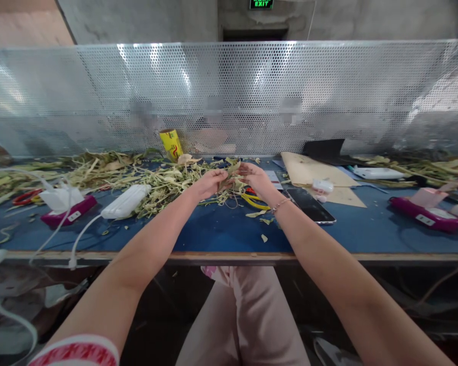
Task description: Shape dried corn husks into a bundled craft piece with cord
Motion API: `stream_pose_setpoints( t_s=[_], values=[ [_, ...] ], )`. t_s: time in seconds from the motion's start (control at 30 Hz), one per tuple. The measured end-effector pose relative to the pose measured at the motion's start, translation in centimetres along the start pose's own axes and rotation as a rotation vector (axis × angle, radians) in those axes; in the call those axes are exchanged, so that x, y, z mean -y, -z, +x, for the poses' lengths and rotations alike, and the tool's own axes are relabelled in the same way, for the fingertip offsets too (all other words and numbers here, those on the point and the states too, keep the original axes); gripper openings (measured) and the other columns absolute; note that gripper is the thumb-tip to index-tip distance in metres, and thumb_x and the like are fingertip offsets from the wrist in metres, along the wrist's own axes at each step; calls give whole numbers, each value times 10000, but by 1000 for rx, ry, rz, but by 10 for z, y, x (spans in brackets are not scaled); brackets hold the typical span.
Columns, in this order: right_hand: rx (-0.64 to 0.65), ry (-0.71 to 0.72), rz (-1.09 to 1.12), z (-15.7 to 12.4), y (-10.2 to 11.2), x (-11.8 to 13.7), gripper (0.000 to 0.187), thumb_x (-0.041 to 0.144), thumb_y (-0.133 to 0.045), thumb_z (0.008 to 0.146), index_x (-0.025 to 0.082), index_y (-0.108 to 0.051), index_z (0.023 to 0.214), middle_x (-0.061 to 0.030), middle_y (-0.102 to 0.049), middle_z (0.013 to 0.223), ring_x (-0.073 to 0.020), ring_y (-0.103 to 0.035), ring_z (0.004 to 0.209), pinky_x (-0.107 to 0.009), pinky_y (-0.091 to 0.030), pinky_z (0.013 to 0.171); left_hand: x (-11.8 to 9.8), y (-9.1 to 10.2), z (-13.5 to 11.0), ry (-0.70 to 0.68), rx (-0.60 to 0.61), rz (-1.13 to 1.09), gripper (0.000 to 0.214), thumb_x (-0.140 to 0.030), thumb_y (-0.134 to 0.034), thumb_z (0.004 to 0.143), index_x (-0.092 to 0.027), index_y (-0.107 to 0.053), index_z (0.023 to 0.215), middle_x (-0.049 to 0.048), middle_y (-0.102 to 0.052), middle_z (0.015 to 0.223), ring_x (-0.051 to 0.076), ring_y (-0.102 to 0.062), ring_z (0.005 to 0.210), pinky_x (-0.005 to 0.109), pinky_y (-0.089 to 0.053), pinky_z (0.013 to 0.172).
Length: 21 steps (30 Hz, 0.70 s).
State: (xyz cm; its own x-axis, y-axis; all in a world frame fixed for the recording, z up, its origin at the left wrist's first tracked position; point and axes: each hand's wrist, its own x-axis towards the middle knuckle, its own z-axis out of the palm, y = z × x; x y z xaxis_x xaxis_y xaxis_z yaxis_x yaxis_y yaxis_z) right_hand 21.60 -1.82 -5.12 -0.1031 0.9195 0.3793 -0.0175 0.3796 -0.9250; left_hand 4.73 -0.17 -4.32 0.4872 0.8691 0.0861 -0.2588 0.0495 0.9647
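Both my hands meet over the blue table (213,231), a little beyond its middle. My left hand (209,183) and my right hand (255,177) are closed on a bundle of pale green leaf strips (232,175) held between them. A large heap of similar dried strips (152,178) lies just behind and to the left of my left hand. Yellow-handled scissors (254,202) rest on the table under my right wrist.
A black phone (311,205) lies right of my right arm, beside a brown cardboard sheet (316,178). A white power bank (125,201) with cable and a magenta device (69,211) sit at left; another magenta device (423,213) at right. A perforated metal screen (229,96) closes the back.
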Motion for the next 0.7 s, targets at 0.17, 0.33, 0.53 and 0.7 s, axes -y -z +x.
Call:
stream_pose_setpoints(
  t_s=[0.17, 0.33, 0.53, 0.7],
  values=[
    [-28, -20, 174, 0, 1, 2, 410, 86, -487, 574, 219, -547, 957, -41, -594, 1066, -150, -564, 997, -292, -488, 795, -6, -8, -7, -21, 73, -74, 178, -171, -678, 689, -134, -510, 645, 20, -638, 723, 150, -664, 749, 299, -525, 747],
    [-74, -50, 178, -1, 2, 2, 501, 81, -474, 577, 248, -508, 1049, -36, -482, 1256, -130, -563, 984, -281, -493, 803, -10, -10, -13, 12, 98, -73, 181, -160, -660, 704, -133, -490, 646, 58, -674, 891, 124, -658, 694, 287, -541, 710],
    [-101, -109, 40, -3, 2, 3, 541, 131, -488, 651, 269, -454, 1174, -49, -352, 1383, -140, -569, 982, -285, -501, 781, -13, -8, -12, -71, 82, -146, 114, -136, -623, 732, -131, -525, 673, 48, -679, 925, 95, -638, 660, 301, -551, 723],
    [218, -254, 2, -12, -8, 5, 594, 96, -548, 673, 249, -394, 1225, -53, -606, 1079, -129, -611, 826, -314, -499, 800, -8, -6, -7, -112, 38, -186, 110, -121, -586, 757, -120, -545, 656, 30, -681, 834, 95, -634, 671, 314, -539, 766]
  ],
)
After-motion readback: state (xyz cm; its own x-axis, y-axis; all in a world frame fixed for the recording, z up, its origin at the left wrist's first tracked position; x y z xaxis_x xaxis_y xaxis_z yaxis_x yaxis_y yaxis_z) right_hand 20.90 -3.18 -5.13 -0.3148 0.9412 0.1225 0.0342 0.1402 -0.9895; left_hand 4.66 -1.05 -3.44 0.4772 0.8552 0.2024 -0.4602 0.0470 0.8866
